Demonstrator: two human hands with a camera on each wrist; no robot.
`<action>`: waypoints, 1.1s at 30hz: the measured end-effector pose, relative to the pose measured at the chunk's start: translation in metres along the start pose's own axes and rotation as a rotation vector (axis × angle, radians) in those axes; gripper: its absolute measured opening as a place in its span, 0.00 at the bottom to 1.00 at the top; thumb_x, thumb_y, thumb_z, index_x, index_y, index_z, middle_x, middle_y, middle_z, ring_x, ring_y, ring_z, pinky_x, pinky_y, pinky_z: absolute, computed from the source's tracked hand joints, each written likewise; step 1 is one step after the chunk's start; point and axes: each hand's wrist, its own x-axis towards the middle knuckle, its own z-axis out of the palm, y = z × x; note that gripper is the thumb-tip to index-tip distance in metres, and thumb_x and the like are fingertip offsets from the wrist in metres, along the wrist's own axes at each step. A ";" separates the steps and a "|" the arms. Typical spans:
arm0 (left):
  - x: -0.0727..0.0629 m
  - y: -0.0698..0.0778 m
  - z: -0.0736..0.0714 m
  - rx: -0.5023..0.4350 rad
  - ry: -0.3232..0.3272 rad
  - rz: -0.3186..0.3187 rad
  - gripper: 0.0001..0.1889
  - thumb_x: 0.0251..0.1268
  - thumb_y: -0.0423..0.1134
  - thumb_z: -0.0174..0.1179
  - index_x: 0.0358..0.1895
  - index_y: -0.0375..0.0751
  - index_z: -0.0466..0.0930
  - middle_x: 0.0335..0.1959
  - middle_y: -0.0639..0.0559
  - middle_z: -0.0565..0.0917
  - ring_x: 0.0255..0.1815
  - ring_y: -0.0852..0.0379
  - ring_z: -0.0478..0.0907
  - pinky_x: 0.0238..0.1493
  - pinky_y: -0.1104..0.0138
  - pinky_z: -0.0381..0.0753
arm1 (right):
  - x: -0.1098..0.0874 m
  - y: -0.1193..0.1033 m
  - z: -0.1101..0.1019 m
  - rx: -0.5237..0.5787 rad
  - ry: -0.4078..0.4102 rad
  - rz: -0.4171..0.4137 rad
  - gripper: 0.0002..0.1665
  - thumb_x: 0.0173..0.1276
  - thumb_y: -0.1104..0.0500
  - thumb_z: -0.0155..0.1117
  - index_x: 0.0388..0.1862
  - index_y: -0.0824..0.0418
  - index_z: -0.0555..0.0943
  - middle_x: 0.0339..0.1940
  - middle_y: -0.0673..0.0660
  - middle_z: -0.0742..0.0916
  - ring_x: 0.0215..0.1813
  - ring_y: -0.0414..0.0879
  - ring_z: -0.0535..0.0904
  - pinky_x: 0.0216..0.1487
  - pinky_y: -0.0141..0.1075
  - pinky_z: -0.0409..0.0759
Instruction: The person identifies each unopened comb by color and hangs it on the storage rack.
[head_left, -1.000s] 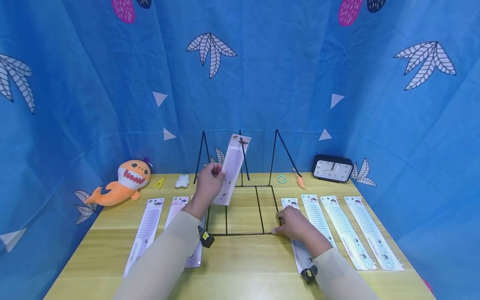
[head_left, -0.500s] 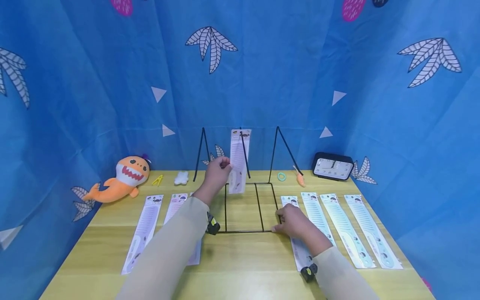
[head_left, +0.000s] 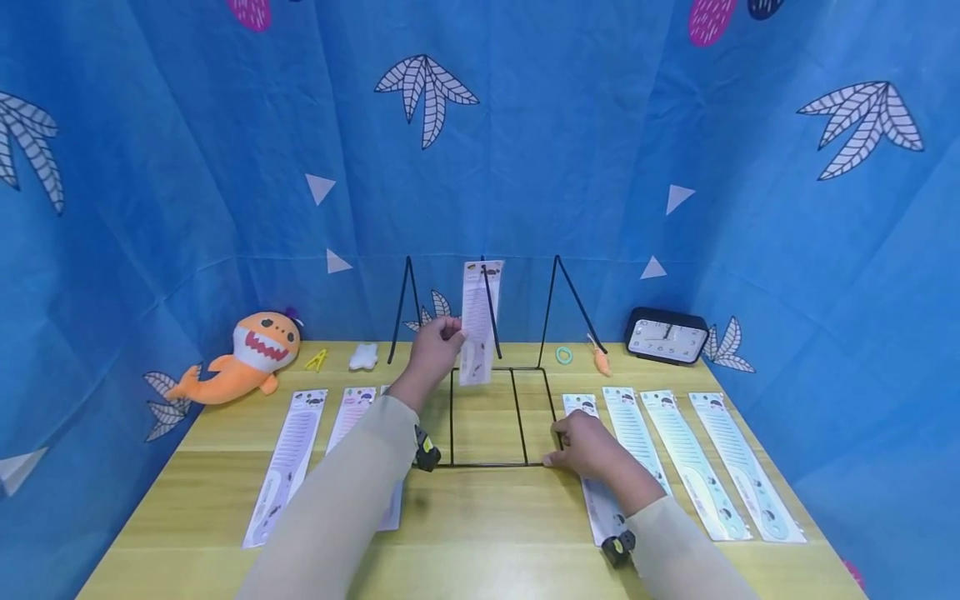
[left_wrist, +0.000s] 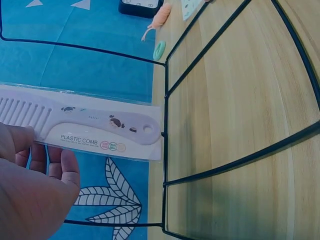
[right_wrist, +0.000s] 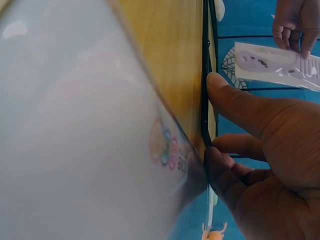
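My left hand (head_left: 435,350) pinches the edge of a clear-packaged lilac plastic comb (head_left: 478,321), which hangs upright at the middle arm of a black wire display rack (head_left: 487,465). The comb's top overlaps the upper end of that arm, and the sloping wire crosses in front of the package. In the left wrist view, the comb's printed handle (left_wrist: 90,122) points towards the rack's base. My right hand (head_left: 592,450) holds the front right corner of the rack's base, thumb and fingers on the wire (right_wrist: 205,107).
Packaged combs lie on both sides, lilac and pink (head_left: 288,467) to the left, bluish (head_left: 697,467) to the right. At the back are an orange shark plush (head_left: 255,358), yellow clip (head_left: 317,360), white cloud-shaped item (head_left: 363,357), green ring (head_left: 564,356), small carrot (head_left: 601,361) and black clock (head_left: 666,336).
My left hand has moved the comb slightly right and up, turning it from tilted to upright at the middle arm; over the last half second it barely moves. My right hand stays on the rack.
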 end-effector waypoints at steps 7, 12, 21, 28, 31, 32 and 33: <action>0.001 -0.007 -0.004 0.005 0.004 0.056 0.13 0.85 0.41 0.60 0.62 0.42 0.83 0.62 0.45 0.85 0.67 0.44 0.81 0.70 0.51 0.86 | 0.000 0.000 0.001 -0.016 -0.001 -0.006 0.38 0.65 0.51 0.85 0.68 0.68 0.85 0.56 0.64 0.87 0.53 0.51 0.81 0.67 0.56 0.85; -0.008 -0.021 -0.016 0.046 0.015 0.087 0.14 0.85 0.40 0.60 0.63 0.38 0.83 0.63 0.42 0.85 0.68 0.43 0.80 0.71 0.50 0.84 | 0.002 -0.001 0.002 -0.008 0.000 -0.007 0.38 0.65 0.51 0.85 0.69 0.68 0.84 0.56 0.65 0.87 0.53 0.52 0.81 0.67 0.57 0.85; -0.045 -0.045 -0.063 0.286 0.016 0.018 0.16 0.82 0.42 0.62 0.62 0.36 0.81 0.59 0.39 0.87 0.63 0.40 0.84 0.64 0.48 0.86 | 0.000 -0.001 0.002 -0.036 0.016 -0.030 0.38 0.63 0.51 0.86 0.67 0.69 0.86 0.54 0.66 0.86 0.53 0.54 0.82 0.65 0.57 0.85; -0.068 -0.075 -0.121 0.486 0.055 -0.075 0.24 0.80 0.44 0.64 0.66 0.29 0.78 0.62 0.32 0.84 0.64 0.35 0.82 0.66 0.43 0.84 | 0.000 -0.002 0.002 -0.025 0.012 -0.032 0.37 0.64 0.51 0.86 0.67 0.69 0.85 0.55 0.67 0.87 0.54 0.54 0.82 0.66 0.57 0.85; -0.081 -0.090 -0.147 0.549 0.053 -0.165 0.27 0.80 0.46 0.63 0.68 0.26 0.75 0.63 0.28 0.82 0.63 0.33 0.80 0.64 0.41 0.84 | 0.000 -0.001 0.004 -0.020 0.011 -0.048 0.26 0.64 0.51 0.86 0.52 0.68 0.89 0.45 0.63 0.86 0.45 0.51 0.79 0.53 0.51 0.86; -0.085 -0.093 -0.155 0.568 0.049 -0.204 0.28 0.80 0.46 0.62 0.69 0.25 0.73 0.65 0.27 0.81 0.64 0.32 0.80 0.64 0.40 0.83 | 0.000 -0.001 0.005 -0.018 0.016 -0.055 0.21 0.64 0.52 0.86 0.45 0.66 0.89 0.41 0.61 0.84 0.42 0.50 0.78 0.47 0.48 0.84; -0.089 -0.097 -0.162 0.586 0.042 -0.236 0.31 0.80 0.47 0.62 0.71 0.24 0.72 0.66 0.25 0.79 0.64 0.31 0.79 0.65 0.39 0.83 | 0.000 0.000 0.005 -0.020 0.021 -0.062 0.19 0.64 0.52 0.86 0.39 0.63 0.87 0.37 0.60 0.82 0.39 0.50 0.76 0.42 0.45 0.80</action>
